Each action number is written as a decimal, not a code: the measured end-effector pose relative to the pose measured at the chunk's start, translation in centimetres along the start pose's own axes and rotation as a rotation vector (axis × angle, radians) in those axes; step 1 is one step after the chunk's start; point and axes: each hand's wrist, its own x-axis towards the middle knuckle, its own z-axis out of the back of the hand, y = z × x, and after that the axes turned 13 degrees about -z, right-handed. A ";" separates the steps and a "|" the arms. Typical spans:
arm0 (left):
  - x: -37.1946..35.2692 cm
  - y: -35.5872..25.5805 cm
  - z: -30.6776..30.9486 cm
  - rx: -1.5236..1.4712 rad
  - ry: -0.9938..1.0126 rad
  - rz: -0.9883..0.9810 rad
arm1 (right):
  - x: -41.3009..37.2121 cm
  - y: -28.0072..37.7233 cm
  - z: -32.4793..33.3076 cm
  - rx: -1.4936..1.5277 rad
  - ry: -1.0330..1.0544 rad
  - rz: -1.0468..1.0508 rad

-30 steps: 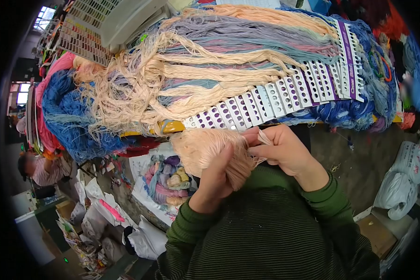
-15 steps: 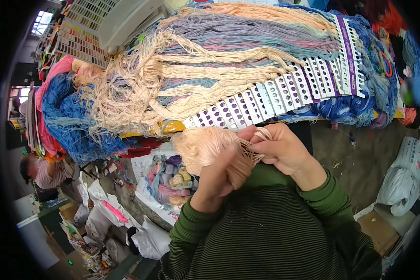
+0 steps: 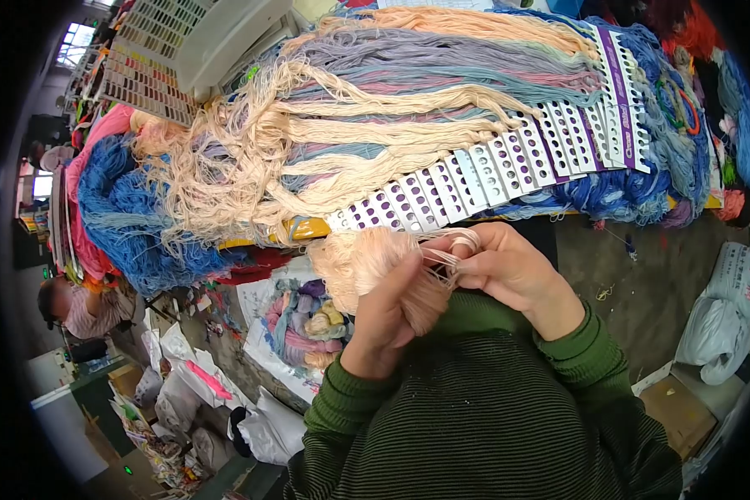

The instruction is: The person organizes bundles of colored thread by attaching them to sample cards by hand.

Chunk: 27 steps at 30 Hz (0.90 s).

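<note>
Gripping a fluffy hank of peach-coloured yarn (image 3: 367, 265) in front of the chest, the left hand (image 3: 389, 315) is curled shut around its lower part, and the loose tuft fans out above the fist; the right hand (image 3: 510, 271) sits just beside it, its fingers pinched narrow on a few thin peach strands (image 3: 452, 250) that run taut from the hank and loop over the fingertips. The hank hangs just below the yellow table edge (image 3: 307, 227) and does not rest on it; on the table lie long white card strips with rows of purple holes (image 3: 475, 179), and a broad spread of cream, lilac and grey-blue yarn lengths (image 3: 367, 108) trails away from them; a heap of blue yarn (image 3: 121, 212) lies to the left. Below the hands an open white bag of pastel yarn bundles (image 3: 302, 323) sits on the floor; another person (image 3: 79, 307) bends at work far left. The step in hand looks like drawing a small number of strands out of the hank; the next move seems to call for a firm left-hand hold so the tuft does not tangle, and a steady, even pull from the right so the thin strands come free together without snagging.
</note>
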 end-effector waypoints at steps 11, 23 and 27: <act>-0.3 -0.5 0.1 -0.004 0.074 0.006 | -0.7 1.2 -0.8 -0.468 -0.164 -0.090; -0.4 -0.6 -0.9 0.278 -0.017 0.015 | -0.4 0.0 0.4 -0.060 0.035 -0.028; -1.1 -1.4 0.5 -0.003 0.228 -0.133 | -2.4 0.9 0.8 0.082 0.192 -0.212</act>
